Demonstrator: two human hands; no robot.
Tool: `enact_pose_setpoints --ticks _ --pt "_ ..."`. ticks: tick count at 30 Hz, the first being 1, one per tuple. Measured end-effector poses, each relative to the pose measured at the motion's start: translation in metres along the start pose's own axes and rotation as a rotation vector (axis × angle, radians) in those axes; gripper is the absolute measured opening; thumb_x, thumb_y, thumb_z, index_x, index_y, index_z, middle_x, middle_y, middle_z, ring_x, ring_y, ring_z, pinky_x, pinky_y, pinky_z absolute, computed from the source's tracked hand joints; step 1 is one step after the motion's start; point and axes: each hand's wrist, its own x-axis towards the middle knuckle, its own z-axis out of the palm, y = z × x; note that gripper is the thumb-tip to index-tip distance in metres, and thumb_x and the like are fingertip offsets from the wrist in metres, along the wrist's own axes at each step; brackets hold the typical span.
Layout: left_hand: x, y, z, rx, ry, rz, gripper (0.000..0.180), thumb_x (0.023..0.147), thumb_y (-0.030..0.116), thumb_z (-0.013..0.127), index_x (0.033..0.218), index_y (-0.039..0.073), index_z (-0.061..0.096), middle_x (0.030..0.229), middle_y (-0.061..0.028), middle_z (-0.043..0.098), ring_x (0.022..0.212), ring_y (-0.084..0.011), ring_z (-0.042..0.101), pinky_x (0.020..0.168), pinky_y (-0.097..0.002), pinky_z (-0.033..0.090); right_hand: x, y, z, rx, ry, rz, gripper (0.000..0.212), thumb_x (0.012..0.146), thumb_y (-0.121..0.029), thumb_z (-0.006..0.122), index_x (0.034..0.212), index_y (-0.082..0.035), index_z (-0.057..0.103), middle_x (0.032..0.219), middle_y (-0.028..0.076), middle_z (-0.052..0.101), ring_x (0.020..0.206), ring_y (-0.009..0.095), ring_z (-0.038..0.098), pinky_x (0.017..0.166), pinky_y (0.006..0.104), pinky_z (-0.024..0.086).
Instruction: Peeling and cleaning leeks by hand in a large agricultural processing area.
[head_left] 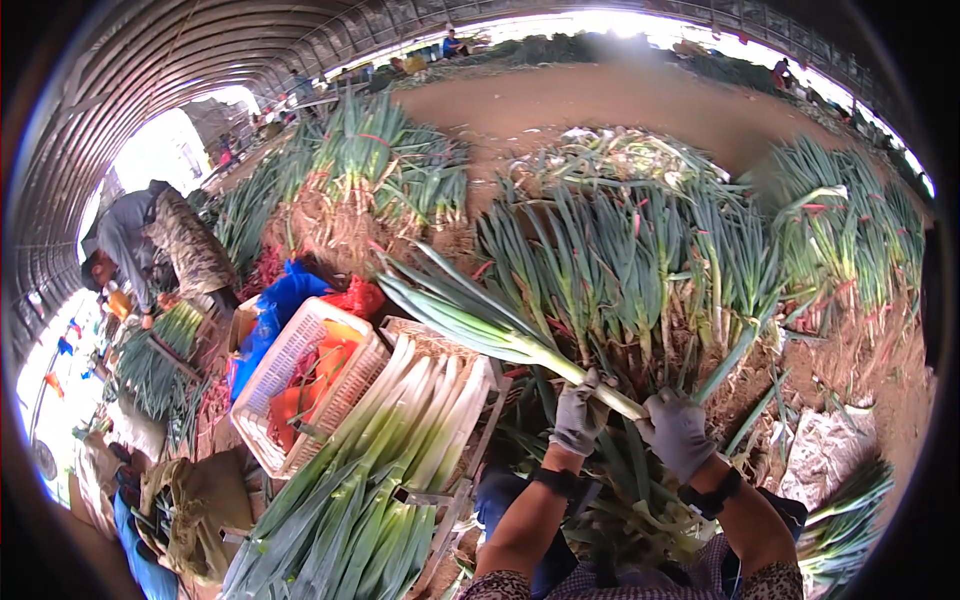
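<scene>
A long green onion (500, 343) lies slantwise between my gloved hands, its green leaves up to the left and its white end down to the right. My left hand (580, 413) is closed round the white stalk. Close beside it, my right hand (677, 432) has its fingers curled at the white end; the fingertips are partly hidden. Left of my hands, a metal-edged rack (450, 535) carries a row of green onions (390, 440) with clean white stalks side by side. Loose leaves (640, 490) lie below my hands.
Tied bundles of green onions (640, 250) with soil-covered roots stand ahead, with more bundles (355, 150) at the far left. A pale plastic crate (262, 415) holds orange material. A white sack (830, 450) lies at right. Another person (170, 235) bends over at the left.
</scene>
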Motion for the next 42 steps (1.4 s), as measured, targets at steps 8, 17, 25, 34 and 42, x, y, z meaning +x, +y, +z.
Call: enact_pose_setpoints --ticks 8,17,25,34,42 --pt "-0.001 0.006 -0.004 -0.019 0.005 -0.007 0.008 0.098 0.010 0.061 0.100 0.005 0.055 0.087 -0.0051 0.061 0.082 -0.0254 0.065 0.079 -0.0408 0.056 -0.012 -0.016 -0.026 0.508 0.141 0.248 0.024 0.085 -0.020 0.074 0.089 -0.001 0.061 0.076 0.015 0.065 0.066 0.028 0.064 0.064 0.0378 0.051" --pt "0.006 -0.002 -0.019 -0.033 -0.008 0.016 0.011 0.098 0.012 0.062 0.100 0.005 0.055 0.084 -0.0063 0.058 0.080 -0.0240 0.063 0.080 -0.0424 0.055 -0.053 0.013 -0.047 1.094 0.279 0.527 0.013 0.092 -0.010 0.068 0.088 -0.004 0.057 0.069 -0.002 0.052 0.058 0.011 0.046 0.052 0.0272 0.037" --pt "0.019 -0.001 -0.020 0.131 0.027 -0.006 0.012 0.098 0.015 0.061 0.098 0.004 0.057 0.082 -0.0077 0.061 0.078 -0.0234 0.064 0.076 -0.0394 0.055 -0.094 0.041 -0.091 0.473 0.124 0.414 0.016 0.086 -0.009 0.071 0.084 -0.003 0.056 0.069 0.007 0.057 0.062 0.020 0.053 0.056 0.0337 0.042" --pt "0.020 -0.012 -0.016 0.240 0.020 -0.034 0.012 0.100 0.018 0.059 0.099 0.006 0.056 0.082 -0.0074 0.064 0.077 -0.0222 0.067 0.078 -0.0417 0.058 -0.123 0.094 -0.068 0.335 -0.109 0.409 0.018 0.086 -0.015 0.071 0.088 -0.003 0.057 0.076 0.017 0.064 0.070 0.037 0.063 0.063 0.0422 0.048" --pt "0.027 -0.003 -0.029 0.194 -0.110 -0.068 0.014 0.098 0.018 0.063 0.104 0.009 0.054 0.090 -0.0054 0.061 0.087 -0.0235 0.065 0.093 -0.0570 0.055 -0.153 0.133 -0.074 0.279 -0.133 0.548 0.016 0.087 -0.012 0.070 0.089 -0.002 0.058 0.071 0.012 0.061 0.066 0.024 0.063 0.060 0.0376 0.049"
